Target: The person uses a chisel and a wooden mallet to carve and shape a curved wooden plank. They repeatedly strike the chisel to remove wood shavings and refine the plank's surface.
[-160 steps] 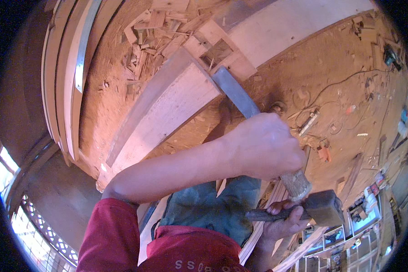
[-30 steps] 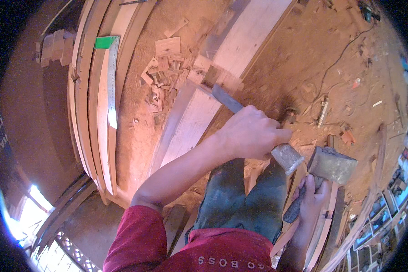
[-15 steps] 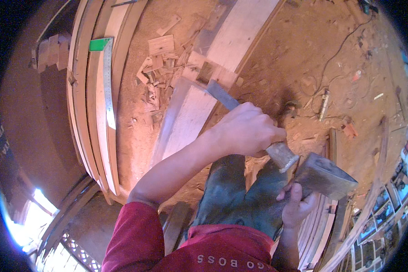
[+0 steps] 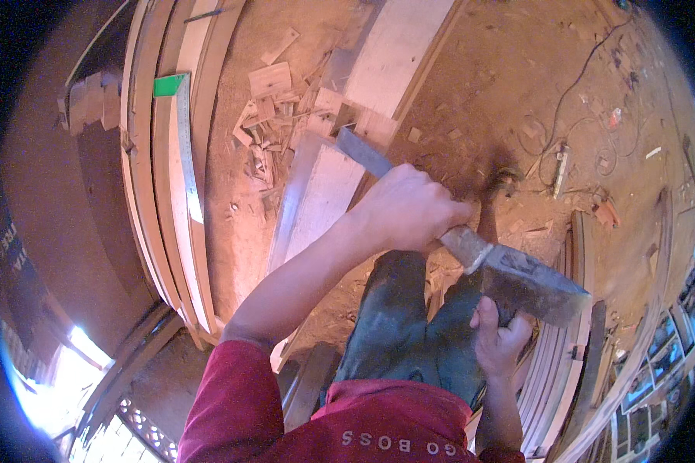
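Observation:
My left hand (image 4: 411, 207) is wrapped round a wide-bladed chisel (image 4: 365, 154), held aslant. Its blade reaches up and left to a cut notch (image 4: 347, 119) in a long pale timber (image 4: 328, 185). From the other side of my fist sticks out the chisel's worn handle end. In my right hand (image 4: 502, 339), closed below its head, is a dark block-headed mallet (image 4: 539, 289). The mallet's face appears to meet the end of the chisel's handle. Most of the mallet's handle is hidden by my fingers.
Wood chips and offcuts (image 4: 270, 96) lie on the earth floor left of the timber. Farther left, a try square (image 4: 170, 85) with a green stock rests on long stacked boards (image 4: 162, 170). A cable (image 4: 571, 100) snakes across the floor at right. More boards (image 4: 552, 378) lie beside my right arm.
The mallet has swung left and up against the chisel's handle end, closing the gap. My left hand and the chisel have shifted slightly left and up in view.

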`<state>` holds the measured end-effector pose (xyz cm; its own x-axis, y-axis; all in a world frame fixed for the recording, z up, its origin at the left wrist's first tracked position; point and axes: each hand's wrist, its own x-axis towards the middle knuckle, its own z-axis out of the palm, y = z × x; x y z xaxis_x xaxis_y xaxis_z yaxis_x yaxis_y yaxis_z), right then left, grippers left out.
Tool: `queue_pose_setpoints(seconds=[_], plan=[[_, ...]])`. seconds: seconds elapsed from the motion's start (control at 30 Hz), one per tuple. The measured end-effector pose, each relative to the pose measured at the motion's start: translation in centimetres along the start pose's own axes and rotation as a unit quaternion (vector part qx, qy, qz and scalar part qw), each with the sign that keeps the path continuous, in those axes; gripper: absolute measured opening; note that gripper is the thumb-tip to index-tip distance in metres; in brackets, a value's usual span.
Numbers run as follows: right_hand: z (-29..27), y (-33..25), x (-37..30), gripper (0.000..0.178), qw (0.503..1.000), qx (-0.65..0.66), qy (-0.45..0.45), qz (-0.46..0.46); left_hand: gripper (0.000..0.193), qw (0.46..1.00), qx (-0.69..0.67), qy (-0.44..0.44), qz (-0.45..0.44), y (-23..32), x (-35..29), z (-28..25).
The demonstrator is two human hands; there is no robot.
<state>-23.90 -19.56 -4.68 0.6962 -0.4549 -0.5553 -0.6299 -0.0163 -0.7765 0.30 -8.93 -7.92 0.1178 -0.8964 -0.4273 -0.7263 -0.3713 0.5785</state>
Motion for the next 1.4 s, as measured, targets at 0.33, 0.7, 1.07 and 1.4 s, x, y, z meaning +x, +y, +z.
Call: queue_pose_setpoints(seconds=[0.33, 0.7, 1.07, 1.4], plan=[[-0.1, -1.7, -0.7, 0.034, 0.986, 0.132, 0.100, 0.003, 0.026, 0.996, -0.055, 0.053, 0.041, 1.0, -0.3, -0.7], [-0.6, -0.3, -0.7, 0.035, 0.996, -0.003, 0.073, -0.051, 0.033, 0.997, -0.033, 0.059, 0.031, 0.3, -0.2, -0.2], [-0.7, 0.1, 0.0, 0.027, 0.991, 0.118, 0.065, -0.023, 0.023, 0.996, -0.009, 0.080, 0.029, 0.0, -0.2, -0.8], [0.2, 0.6, 0.4, 0.037, 0.981, 0.161, 0.023, 0.106, 0.025, 0.999, 0.013, 0.047, -0.006, -0.1, 0.2, -0.5]])
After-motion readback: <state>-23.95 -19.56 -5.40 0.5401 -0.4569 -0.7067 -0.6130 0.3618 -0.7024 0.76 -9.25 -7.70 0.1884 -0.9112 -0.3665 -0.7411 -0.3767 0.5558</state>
